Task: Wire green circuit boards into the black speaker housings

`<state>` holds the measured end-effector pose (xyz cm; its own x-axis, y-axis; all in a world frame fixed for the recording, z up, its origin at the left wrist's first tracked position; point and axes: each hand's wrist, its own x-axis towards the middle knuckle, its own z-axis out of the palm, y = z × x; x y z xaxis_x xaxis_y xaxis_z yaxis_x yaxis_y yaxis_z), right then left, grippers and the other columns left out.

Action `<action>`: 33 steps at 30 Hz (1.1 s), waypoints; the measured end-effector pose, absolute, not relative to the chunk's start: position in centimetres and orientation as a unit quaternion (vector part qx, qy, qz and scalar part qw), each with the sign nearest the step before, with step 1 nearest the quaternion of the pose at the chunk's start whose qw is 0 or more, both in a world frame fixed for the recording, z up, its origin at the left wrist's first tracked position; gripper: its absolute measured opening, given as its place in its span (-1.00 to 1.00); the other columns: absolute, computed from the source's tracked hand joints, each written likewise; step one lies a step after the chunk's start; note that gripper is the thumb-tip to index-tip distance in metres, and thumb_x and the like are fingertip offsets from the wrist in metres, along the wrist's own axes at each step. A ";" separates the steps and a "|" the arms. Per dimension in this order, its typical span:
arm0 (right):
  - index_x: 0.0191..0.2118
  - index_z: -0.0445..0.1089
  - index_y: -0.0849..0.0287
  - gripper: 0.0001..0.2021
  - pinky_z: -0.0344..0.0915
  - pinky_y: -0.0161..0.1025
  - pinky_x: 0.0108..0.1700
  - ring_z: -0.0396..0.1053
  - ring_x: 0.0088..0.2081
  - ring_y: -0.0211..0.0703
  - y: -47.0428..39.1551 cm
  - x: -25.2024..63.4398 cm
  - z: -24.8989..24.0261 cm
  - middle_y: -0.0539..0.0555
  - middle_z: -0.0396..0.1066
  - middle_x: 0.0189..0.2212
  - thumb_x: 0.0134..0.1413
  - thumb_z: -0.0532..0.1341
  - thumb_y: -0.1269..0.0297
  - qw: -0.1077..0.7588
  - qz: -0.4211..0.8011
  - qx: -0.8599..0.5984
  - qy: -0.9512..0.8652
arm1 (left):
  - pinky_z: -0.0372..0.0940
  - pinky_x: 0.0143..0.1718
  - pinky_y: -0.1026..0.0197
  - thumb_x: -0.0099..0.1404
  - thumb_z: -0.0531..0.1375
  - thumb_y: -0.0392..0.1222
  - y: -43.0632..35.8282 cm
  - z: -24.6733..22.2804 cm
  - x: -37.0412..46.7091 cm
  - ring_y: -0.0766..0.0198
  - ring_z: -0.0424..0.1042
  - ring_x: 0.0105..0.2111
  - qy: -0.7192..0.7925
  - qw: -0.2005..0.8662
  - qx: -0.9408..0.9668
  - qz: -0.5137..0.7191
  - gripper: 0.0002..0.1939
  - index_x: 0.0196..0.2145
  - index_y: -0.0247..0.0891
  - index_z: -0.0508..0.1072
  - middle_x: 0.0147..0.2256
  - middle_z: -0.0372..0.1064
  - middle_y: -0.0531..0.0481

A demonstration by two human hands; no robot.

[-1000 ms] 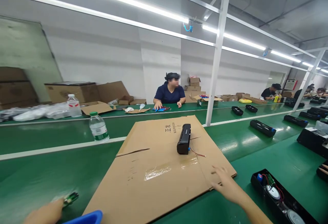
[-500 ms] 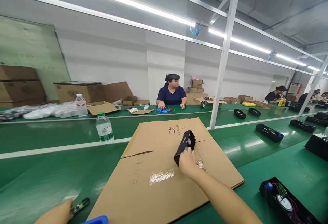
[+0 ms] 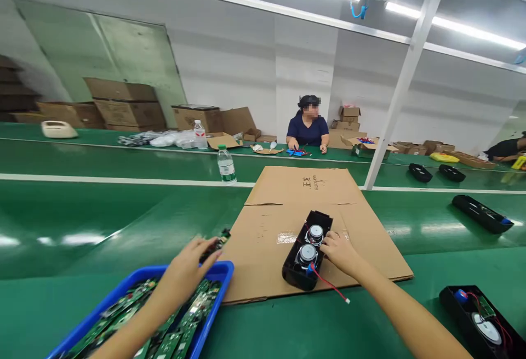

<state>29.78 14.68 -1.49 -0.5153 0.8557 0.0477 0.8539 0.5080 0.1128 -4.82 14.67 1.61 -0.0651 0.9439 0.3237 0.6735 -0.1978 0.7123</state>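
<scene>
My left hand is closed on a small green circuit board, above the far rim of a blue tray. Inside the tray lie many green circuit boards. On a flattened cardboard sheet rests a black speaker housing, open side up, showing two round speakers and a red wire with a white plug trailing over its near side. My right hand grips the housing's right edge, fingertips over the rim.
Another black housing with wiring inside lies at the right. A water bottle stands beyond the cardboard, left of centre. A white post rises behind the sheet. Across the belt sits a co-worker; more housings lie on the belt.
The view has turned left and down, showing the blue tray. The housing has been tipped so its open side faces up on the cardboard. My left hand has come in with the circuit board.
</scene>
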 end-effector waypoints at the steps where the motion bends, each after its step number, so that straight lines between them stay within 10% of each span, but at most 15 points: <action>1: -0.26 0.46 0.18 -0.82 0.09 -0.04 0.00 0.22 -0.04 0.00 14.7 29.9 -1.7 0.19 0.43 -0.21 0.16 0.11 0.49 0.006 0.064 0.479 0.875 | 0.31 -0.16 0.10 -0.02 0.15 0.05 13.3 1.5 -4.2 -0.08 0.45 -0.25 0.602 0.184 0.671 0.391 -0.72 -0.44 -0.17 0.45 -0.36 0.44 -0.10; 14: -0.61 0.23 0.21 -0.84 -0.01 -0.10 -0.25 0.19 -0.42 -0.14 -0.9 25.2 -7.2 0.02 0.28 -0.64 -0.20 0.22 0.53 -0.101 0.076 0.427 0.895 | 0.45 -0.27 0.11 -0.06 0.31 0.24 -1.2 -5.0 -1.3 -0.02 0.54 -0.35 0.606 0.501 0.387 0.483 -0.47 -0.26 -0.21 0.51 -0.39 0.54 -0.10; 24: -0.20 0.37 0.16 -0.72 0.05 -0.02 0.02 0.25 -0.14 -0.06 -2.4 18.0 -5.0 0.11 0.40 -0.21 0.22 -0.07 0.48 -0.324 0.088 0.390 0.858 | 0.44 -0.25 0.15 0.01 0.35 0.06 -2.7 -4.9 -0.8 0.08 0.50 -0.28 0.576 0.585 0.251 0.513 -0.56 -0.23 -0.29 0.51 -0.28 0.50 -0.07; 28: -0.33 0.38 0.20 -0.66 -0.06 0.11 0.15 0.29 -0.17 -0.09 -1.8 15.7 -5.3 0.09 0.42 -0.33 0.24 -0.11 0.51 -0.319 0.060 0.331 0.886 | 0.43 -0.31 0.11 0.02 0.34 0.05 -3.3 -4.5 -0.6 0.03 0.48 -0.27 0.541 0.629 0.202 0.520 -0.59 -0.26 -0.31 0.50 -0.32 0.48 -0.11; 33: -0.22 0.36 0.31 -0.73 0.23 -0.25 -0.36 0.21 -0.52 -0.25 -1.1 16.0 -4.1 0.02 0.35 -0.54 0.25 -0.08 0.55 -0.359 -0.029 0.274 0.892 | 0.37 -0.32 0.18 0.03 0.33 -0.05 -3.9 -4.6 -0.3 0.17 0.43 -0.38 0.563 0.600 0.238 0.516 -0.74 -0.35 -0.24 0.48 -0.39 0.42 -0.01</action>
